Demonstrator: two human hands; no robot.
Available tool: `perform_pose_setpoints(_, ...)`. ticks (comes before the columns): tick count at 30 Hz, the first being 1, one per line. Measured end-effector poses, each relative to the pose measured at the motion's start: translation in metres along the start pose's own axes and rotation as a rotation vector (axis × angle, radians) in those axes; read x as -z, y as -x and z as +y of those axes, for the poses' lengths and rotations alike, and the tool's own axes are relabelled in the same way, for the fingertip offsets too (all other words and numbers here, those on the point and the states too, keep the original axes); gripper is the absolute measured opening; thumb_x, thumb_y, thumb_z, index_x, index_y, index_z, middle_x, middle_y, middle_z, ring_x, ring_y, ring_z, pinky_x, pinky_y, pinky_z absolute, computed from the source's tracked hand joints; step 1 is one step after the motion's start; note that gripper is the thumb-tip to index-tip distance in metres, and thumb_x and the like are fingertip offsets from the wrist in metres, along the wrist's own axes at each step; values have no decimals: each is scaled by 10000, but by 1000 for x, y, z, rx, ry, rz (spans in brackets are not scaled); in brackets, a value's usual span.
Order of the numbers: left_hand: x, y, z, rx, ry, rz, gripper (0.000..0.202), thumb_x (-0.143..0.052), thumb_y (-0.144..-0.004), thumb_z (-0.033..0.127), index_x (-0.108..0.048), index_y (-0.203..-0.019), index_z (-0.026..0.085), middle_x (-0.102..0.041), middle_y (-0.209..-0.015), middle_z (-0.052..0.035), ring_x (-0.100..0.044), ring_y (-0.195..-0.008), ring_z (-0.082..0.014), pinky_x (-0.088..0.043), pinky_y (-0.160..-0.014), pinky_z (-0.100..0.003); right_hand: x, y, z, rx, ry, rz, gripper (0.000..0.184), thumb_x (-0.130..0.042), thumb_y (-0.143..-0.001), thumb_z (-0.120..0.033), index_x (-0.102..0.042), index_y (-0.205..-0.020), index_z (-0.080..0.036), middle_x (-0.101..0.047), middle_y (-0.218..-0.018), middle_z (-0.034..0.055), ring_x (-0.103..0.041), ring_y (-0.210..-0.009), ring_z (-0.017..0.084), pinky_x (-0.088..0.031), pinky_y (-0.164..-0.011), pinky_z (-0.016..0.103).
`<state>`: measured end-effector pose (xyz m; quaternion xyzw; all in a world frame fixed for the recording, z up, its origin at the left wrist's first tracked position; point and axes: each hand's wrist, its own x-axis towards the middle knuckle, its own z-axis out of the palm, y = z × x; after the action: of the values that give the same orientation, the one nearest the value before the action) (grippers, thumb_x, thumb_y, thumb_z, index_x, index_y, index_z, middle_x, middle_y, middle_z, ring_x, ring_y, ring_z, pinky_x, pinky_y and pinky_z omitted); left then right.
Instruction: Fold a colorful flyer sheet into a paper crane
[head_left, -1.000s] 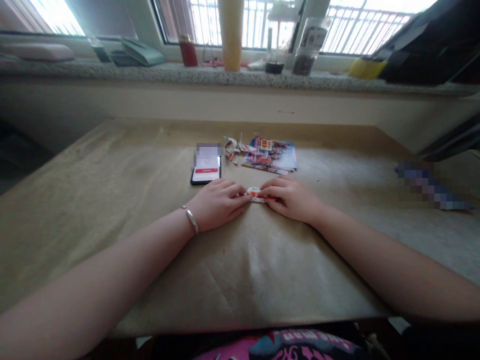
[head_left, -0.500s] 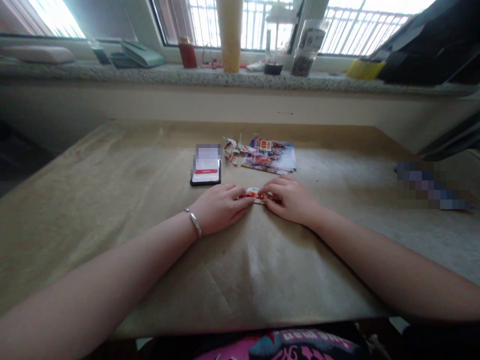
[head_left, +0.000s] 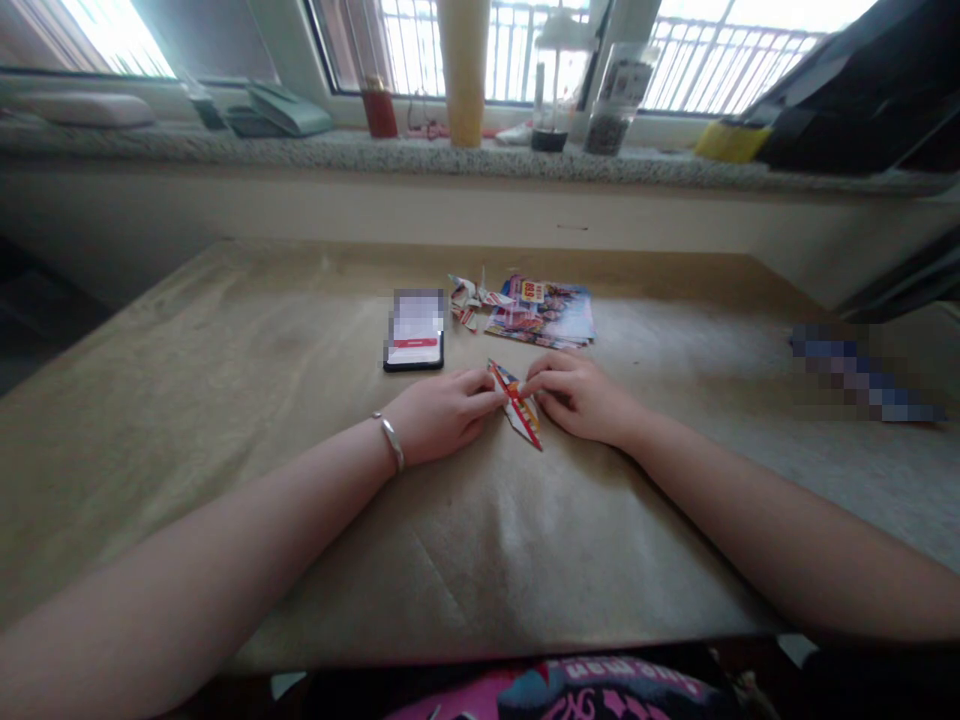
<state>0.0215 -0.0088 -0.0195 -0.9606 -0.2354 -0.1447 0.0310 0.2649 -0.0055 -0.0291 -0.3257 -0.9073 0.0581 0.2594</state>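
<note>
A small folded piece of printed paper (head_left: 519,405), red, white and yellow, lies on the brown paper-covered table (head_left: 225,400) between my hands. My left hand (head_left: 439,412), with a silver bracelet at the wrist, rests on the table and pinches the paper's left edge with curled fingers. From the right, my right hand (head_left: 581,397) presses its fingertips on the paper's upper right part. The paper now shows as a narrow pointed shape slanting toward me.
A phone (head_left: 414,332) with a lit screen lies just beyond my left hand. Beside it are folded paper pieces (head_left: 469,295) and a stack of printed sheets (head_left: 544,312). A windowsill (head_left: 300,148) behind holds jars, a yellow cylinder (head_left: 463,70) and other items.
The folded paper has turned or unfolded from a small flat bundle into a long pointed shape slanting toward me. Both hands stayed in place, fingers shifting slightly on it.
</note>
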Motion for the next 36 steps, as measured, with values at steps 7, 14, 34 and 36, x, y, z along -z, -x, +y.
perform_pose_setpoints(7, -2, 0, -3, 49, 152, -8, 409, -438, -841, 106, -544, -1229, 178, -537, -1234, -102, -557, -1096, -182, -485, -954, -324, 0, -1, 3, 55, -65, -52, 322, -493, -828, -105, -652, -1086, -213, -658, -1079, 69, -583, -1015, 185, -461, -919, 371)
perform_pose_setpoints(14, 0, -1, -4, 27, 168, -50, 361, -474, -905, 268, -529, -1243, 154, -550, -1207, -133, -540, -1105, -215, -470, -949, -356, 2, -1, 1, 69, 85, -76, 277, -486, -906, -215, -678, -1106, -236, -668, -1037, 71, -580, -960, 194, -477, -868, 368)
perform_pose_setpoints(34, 1, -4, 22, 203, 2, -51, 422, -527, -853, 309, -540, -1239, 137, -587, -1242, -117, -551, -1130, -255, -365, -1050, -465, 0, -3, -8, 93, 138, -21, 197, -546, -887, -297, -700, -951, -192, -691, -1008, 72, -563, -994, 214, -459, -902, 371)
perform_pose_setpoints(36, -1, -4, 19, 177, -4, -32, 359, -477, -882, 255, -561, -1216, 151, -604, -1230, -99, -558, -1128, -242, -377, -1042, -466, 0, -3, -7, 113, 102, -32, 189, -547, -880, -269, -695, -972, -195, -687, -1025, 74, -560, -1020, 212, -456, -913, 373)
